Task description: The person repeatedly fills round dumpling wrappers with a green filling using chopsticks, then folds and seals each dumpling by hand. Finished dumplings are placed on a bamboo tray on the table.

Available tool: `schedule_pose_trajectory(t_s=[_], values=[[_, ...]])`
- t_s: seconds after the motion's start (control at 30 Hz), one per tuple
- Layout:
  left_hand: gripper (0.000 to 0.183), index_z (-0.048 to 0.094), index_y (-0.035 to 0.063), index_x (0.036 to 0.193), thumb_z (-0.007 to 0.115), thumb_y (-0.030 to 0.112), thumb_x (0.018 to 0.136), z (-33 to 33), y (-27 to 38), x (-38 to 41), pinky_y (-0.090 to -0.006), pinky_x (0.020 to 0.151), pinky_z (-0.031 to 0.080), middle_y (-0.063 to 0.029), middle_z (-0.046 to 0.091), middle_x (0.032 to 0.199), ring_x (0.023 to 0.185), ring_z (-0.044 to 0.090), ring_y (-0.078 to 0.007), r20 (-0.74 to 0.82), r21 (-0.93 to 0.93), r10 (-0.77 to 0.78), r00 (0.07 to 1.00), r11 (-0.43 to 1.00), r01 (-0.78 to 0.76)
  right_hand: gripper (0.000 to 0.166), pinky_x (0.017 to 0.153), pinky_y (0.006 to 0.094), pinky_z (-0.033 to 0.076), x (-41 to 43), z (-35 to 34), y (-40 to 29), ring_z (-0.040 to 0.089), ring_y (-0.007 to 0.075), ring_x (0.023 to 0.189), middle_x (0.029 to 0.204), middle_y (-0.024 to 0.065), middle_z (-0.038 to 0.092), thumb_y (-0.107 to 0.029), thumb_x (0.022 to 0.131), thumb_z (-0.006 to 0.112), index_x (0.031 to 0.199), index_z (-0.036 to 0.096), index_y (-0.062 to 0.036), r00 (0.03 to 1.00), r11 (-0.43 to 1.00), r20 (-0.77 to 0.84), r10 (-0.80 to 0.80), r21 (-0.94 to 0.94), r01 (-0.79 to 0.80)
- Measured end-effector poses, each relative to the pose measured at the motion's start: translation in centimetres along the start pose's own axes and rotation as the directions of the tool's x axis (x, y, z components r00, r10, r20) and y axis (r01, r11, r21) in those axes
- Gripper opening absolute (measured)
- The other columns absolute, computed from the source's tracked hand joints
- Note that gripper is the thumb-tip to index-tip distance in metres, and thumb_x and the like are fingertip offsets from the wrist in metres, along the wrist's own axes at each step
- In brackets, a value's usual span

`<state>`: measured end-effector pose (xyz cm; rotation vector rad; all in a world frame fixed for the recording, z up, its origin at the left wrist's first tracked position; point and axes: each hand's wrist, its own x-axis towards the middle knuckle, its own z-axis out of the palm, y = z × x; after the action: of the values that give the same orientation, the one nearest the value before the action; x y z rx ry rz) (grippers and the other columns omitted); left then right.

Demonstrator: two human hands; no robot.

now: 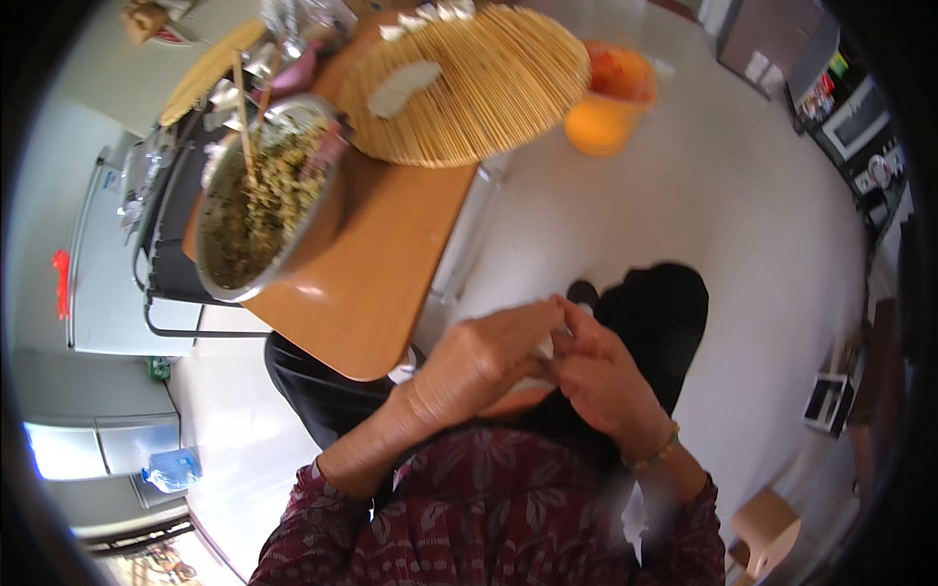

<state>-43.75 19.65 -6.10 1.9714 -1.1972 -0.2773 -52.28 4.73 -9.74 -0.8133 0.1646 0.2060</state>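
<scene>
My left hand and my right hand meet above my lap, fingers pinched around a small whitish piece, likely dough, mostly hidden by the fingers. Left of them, on a small wooden table, stands a metal bowl of chopped green-brown filling with wooden chopsticks in it. Beyond lies a round tray of plant stalks, bearing flat white dough wrappers and, at its far edge, several small white dumplings.
An orange bin stands on the floor right of the tray. A second stalk tray and plastic bags lie beyond the bowl. The table's rounded corner is near my left forearm. A dark chair frame stands at the left.
</scene>
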Motion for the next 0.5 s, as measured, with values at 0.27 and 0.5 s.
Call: schedule_pose_trajectory(t_s=[0.27, 0.5], values=[[0.033, 0.061, 0.0015, 0.100, 0.071, 0.002, 0.069, -2.4, 0.8, 2.1, -0.0332, 0.066, 0.051, -0.0111, 0.062, 0.087, 0.077, 0.063, -0.0266, -0.099, 0.127, -0.028, 0.995, 0.991, 0.040, 0.067, 0.092, 0.0402, 0.048, 2.2, -2.0, -4.7, 0.058, 0.0336, 0.107, 0.120, 0.0275, 0.053, 0.003, 0.087, 0.047, 0.142, 0.009, 0.0067, 0.978, 0.990, 0.152, 0.141, -0.015, -0.141], [0.028, 0.055, -0.0060, 0.108, 0.063, 0.005, 0.083, -3.7, 0.5, 18.0, -0.0326, 0.071, 0.055, -0.0103, 0.061, 0.093, 0.079, 0.062, -0.0187, 0.074, -0.907, -0.413, 0.907, 0.351, 0.234, 0.059, 0.089, 0.0394, 0.049, 8.9, -10.7, -7.9, 0.060, 0.0354, 0.105, 0.120, 0.0276, 0.052, -0.001, 0.085, 0.050, 0.139, 0.025, 0.0044, 0.999, 0.998, -0.049, -0.012, -0.057, 0.010]])
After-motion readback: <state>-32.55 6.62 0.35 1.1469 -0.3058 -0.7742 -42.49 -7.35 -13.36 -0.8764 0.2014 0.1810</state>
